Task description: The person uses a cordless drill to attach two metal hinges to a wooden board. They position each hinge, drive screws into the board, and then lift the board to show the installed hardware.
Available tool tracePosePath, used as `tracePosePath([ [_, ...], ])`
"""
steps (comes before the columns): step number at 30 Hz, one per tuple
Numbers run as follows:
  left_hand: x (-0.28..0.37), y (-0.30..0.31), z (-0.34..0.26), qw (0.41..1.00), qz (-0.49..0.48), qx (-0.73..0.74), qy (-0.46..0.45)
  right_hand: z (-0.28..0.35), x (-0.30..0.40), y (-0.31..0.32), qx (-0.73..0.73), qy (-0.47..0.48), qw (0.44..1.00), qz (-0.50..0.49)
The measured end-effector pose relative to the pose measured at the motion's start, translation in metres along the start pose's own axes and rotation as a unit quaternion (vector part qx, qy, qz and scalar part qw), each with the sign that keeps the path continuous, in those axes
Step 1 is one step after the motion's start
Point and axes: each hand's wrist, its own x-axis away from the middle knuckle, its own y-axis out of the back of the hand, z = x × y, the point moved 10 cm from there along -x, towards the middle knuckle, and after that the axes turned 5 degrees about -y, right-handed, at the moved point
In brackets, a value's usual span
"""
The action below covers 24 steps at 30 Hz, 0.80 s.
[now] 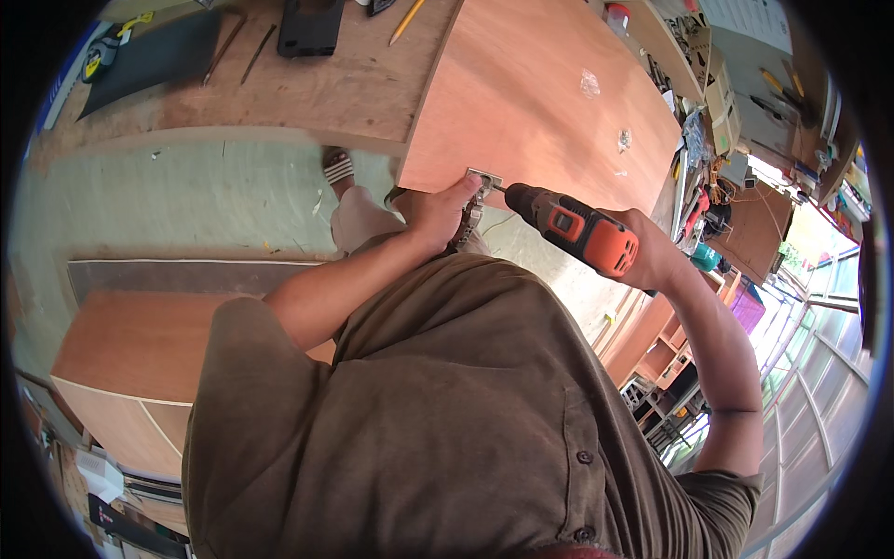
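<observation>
A metal concealed cabinet hinge (478,190) lies at the near edge of a plywood panel (531,91). My left hand (447,209) presses on it, thumb on top, the fingers partly hidden below. My right hand (639,244) grips an orange and black cordless drill (573,227) by its handle, which is mostly hidden. The drill points left, its bit at the hinge plate's right side. Whether a screw sits at the tip cannot be told. Two small clear plastic bags (589,84) lie farther back on the panel, one seeming to hold small parts.
The panel rests on a wooden workbench (279,105) bearing a pencil (406,22), a black plastic case (309,28), a dark sheet (157,59) and a tape measure (100,59). Crowded shelves stand at right. A wooden cabinet (133,342) is behind me at left.
</observation>
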Motion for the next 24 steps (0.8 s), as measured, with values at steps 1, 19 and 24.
tracePosePath([
  [1,0.0,0.001,-0.001,1.0,-0.005,-0.003,-0.011,0.0,-0.001,-0.001,0.01,-0.001,1.0,0.006],
  [19,0.005,0.001,0.001,0.998,-0.063,-0.013,0.017,-0.003,0.002,0.0,-0.015,-0.012,1.0,-0.006],
  [24,-0.002,0.009,0.013,0.997,-0.048,-0.064,0.002,-0.006,0.004,0.001,-0.031,-0.011,0.999,-0.011],
])
